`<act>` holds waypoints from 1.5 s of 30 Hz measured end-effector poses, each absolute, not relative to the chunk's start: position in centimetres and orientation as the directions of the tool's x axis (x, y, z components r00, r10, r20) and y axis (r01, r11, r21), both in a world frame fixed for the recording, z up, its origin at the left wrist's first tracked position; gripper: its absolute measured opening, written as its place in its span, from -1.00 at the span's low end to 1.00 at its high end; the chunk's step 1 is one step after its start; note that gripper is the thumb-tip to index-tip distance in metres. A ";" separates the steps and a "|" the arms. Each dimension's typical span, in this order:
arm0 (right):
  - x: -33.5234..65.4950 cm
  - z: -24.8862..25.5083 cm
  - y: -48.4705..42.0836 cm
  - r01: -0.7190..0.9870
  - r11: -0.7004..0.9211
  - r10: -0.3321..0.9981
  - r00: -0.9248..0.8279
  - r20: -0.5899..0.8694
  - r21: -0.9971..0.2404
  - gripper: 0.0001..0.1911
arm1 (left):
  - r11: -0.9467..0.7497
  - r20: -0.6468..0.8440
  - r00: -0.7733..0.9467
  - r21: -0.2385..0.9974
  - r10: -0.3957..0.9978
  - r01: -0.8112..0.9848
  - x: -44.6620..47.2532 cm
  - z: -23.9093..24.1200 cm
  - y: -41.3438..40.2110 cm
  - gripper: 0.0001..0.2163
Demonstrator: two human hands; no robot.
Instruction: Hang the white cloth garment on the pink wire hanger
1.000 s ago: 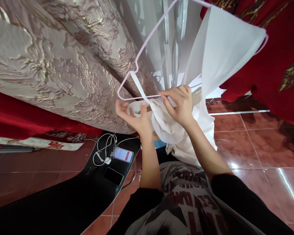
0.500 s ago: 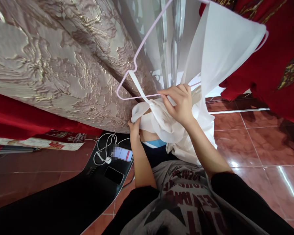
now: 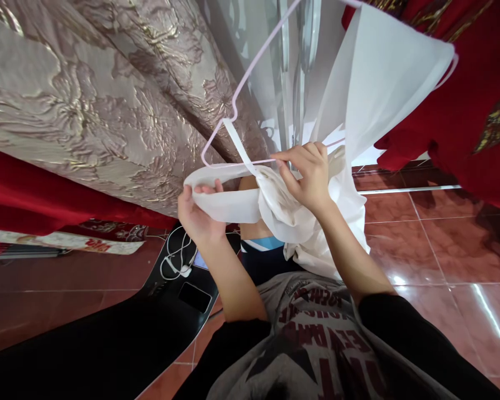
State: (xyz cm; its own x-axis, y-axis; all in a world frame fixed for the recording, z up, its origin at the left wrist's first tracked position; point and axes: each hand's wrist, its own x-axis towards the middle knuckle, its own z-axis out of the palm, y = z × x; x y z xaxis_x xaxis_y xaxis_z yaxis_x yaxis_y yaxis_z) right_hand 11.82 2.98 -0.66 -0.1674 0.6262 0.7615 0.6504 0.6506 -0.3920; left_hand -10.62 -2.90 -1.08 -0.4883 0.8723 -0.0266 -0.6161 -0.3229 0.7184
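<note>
A pink hanger [image 3: 245, 75] is held up before me, with a white sheer garment [image 3: 383, 72] draped over its right end. One thin white strap of the garment loops over the hanger's left notch. My right hand [image 3: 310, 172] pinches the lower bar of the hanger near its middle; white fabric bunches just below it. At the left, my left hand [image 3: 204, 214] has its fingers curled inside a wide loop of the white fabric, drawing the band out sideways. Part of the garment lies across my lap.
Heavy beige embroidered fabric [image 3: 120, 105] hangs close on the left, and red cloth [image 3: 454, 122] on the right. Beside me a black chair [image 3: 108, 328] carries a dark phone [image 3: 194, 297], white earphones [image 3: 177, 261] and a partly covered lit phone [image 3: 200, 260]. Red tiles [image 3: 433, 244] cover the floor.
My left hand has moved up and left, stretching the white fabric loop outward, and now covers most of the lit phone. My right hand keeps its grip on the hanger bar.
</note>
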 end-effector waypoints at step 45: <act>11.8 -0.4 2.5 0.611 0.631 0.696 -0.175 0.697 -0.477 -0.53 | -0.352 0.350 -0.371 0.934 0.860 0.063 -3.4 2.5 -3.3 -0.71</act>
